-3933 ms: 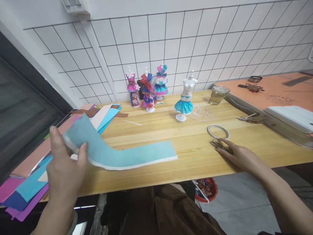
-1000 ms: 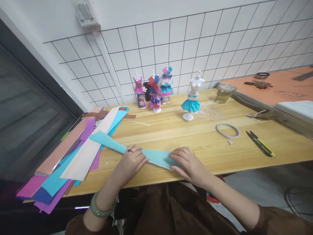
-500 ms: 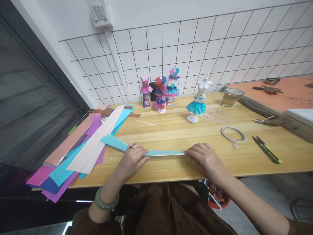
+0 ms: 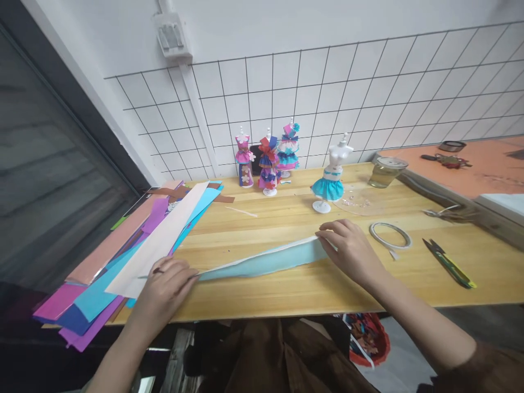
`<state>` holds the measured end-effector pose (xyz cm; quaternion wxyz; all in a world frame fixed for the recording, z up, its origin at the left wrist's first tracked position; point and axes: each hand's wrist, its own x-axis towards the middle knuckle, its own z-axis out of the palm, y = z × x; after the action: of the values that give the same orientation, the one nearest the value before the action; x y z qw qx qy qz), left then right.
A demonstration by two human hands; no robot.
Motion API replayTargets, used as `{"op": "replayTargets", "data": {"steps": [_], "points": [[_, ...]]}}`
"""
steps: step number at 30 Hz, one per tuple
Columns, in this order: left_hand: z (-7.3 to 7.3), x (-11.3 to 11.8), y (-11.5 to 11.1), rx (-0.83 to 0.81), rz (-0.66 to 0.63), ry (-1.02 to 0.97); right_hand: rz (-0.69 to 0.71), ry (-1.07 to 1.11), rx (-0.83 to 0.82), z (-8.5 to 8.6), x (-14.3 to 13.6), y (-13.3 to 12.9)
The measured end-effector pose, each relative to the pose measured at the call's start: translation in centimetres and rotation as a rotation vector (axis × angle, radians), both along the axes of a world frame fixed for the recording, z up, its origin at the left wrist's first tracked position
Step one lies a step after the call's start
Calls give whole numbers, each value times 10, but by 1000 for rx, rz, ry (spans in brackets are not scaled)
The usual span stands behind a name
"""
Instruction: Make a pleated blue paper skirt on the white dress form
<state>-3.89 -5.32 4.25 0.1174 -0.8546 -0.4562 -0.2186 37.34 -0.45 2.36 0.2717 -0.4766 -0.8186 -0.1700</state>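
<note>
A long light-blue strip [image 4: 266, 262], paper or fabric, stretches between my two hands just over the wooden table, with a narrow white band along its upper edge. My left hand [image 4: 170, 286] pinches its left end, close to the pile of coloured sheets. The right end is pinched by my right hand [image 4: 347, 248], raised a little higher. Beyond the right hand stands a small white dress form [image 4: 339, 155] wearing a turquoise skirt [image 4: 328, 189]. A roll of narrow white tape [image 4: 390, 235] and yellow-handled thread snips [image 4: 449, 263] lie to the right.
Coloured sheets [image 4: 158, 240] overlap at the left, some past the table edge. Several dressed mini forms [image 4: 269, 166] stand by the wall grid. A glass of liquid [image 4: 387, 172] and a clear round dish [image 4: 356, 202] sit at back right. Below is a red basket [image 4: 376, 341] of scraps.
My left hand has slid left and towards me, and my right hand has risen slightly. The strip now stretches longer and is turned so its blue face shows.
</note>
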Motion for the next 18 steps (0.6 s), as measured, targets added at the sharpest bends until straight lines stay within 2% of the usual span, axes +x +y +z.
{"op": "replayTargets", "data": {"steps": [6,9,13,18], "points": [[5,-25,-31,-18,166,-24,12,2,9,13,-28,51],[6,-34,-46,17,245,-2,4,-3,-79,17,-49,77],[10,-45,-66,81,354,37,38,-36,-218,24,-86,111],[23,-52,-87,160,358,101,120,-13,-240,41,-140,153]]}}
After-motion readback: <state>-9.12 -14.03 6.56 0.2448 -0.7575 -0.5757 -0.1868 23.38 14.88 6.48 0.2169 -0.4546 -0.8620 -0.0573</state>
